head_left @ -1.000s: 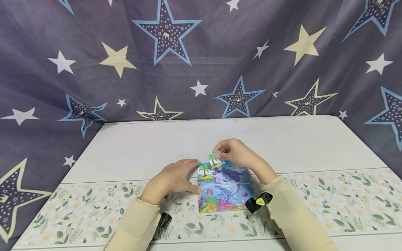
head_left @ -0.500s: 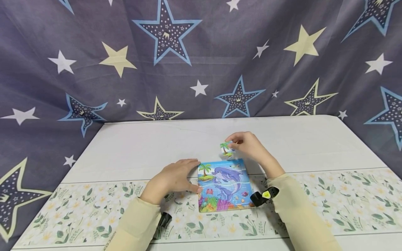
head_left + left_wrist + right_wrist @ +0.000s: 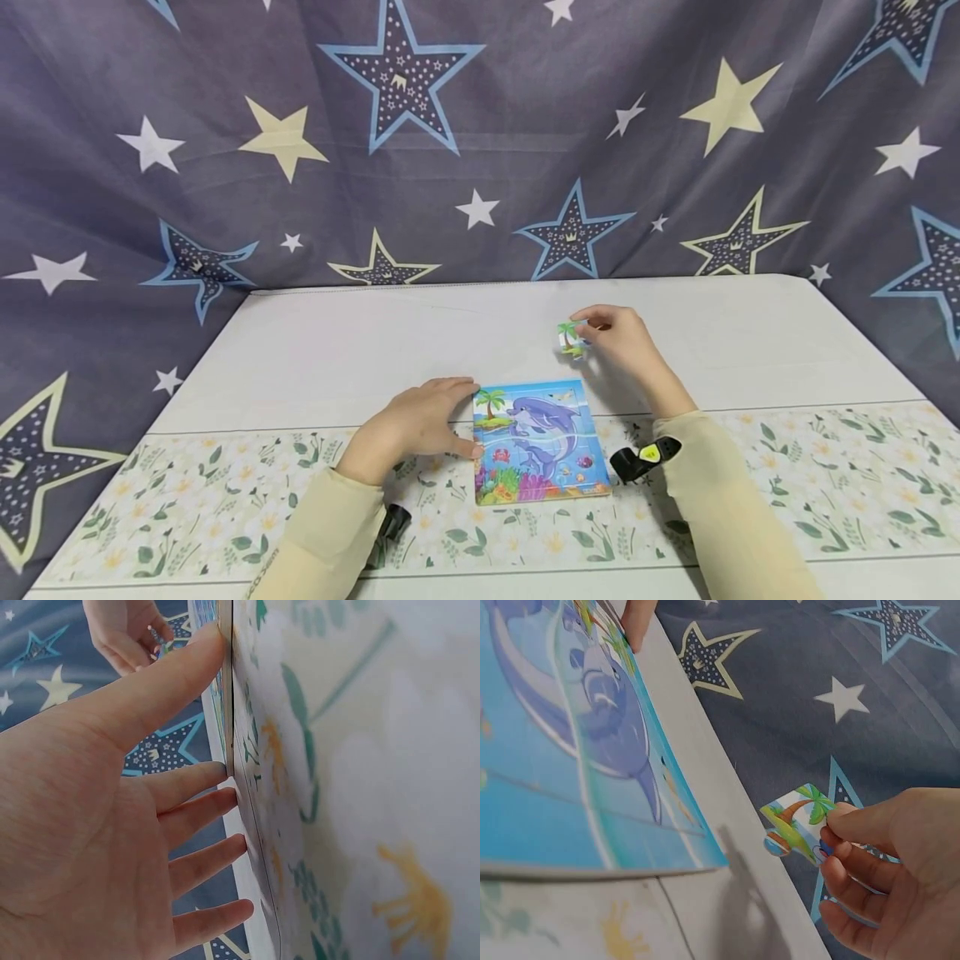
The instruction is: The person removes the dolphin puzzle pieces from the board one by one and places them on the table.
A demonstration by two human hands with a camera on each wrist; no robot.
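Note:
A square dolphin puzzle board [image 3: 546, 467] lies on the table, its picture showing a palm tree, coral and sea. My left hand [image 3: 412, 427] rests against the board's left side, thumb at the edge and index fingertip by the far left corner. In the left wrist view its fingers [image 3: 202, 817] are spread and nearly straight. Beyond the board's far right corner, my right hand [image 3: 628, 343] pinches a small puzzle piece [image 3: 801, 821] between thumb and fingers. The piece carries a palm tree and a bit of island; the fingertips hide its right part.
The white table [image 3: 360, 342] has a floral strip [image 3: 225, 508] running across it beneath the board. Behind stands a dark curtain [image 3: 510, 100] printed with stars. Black wrist straps with cameras [image 3: 647, 458] sit on the sleeves.
My right hand has carried the palm-tree puzzle piece up off the board, away to the right and toward the back. My left hand has stayed at the board's edge.

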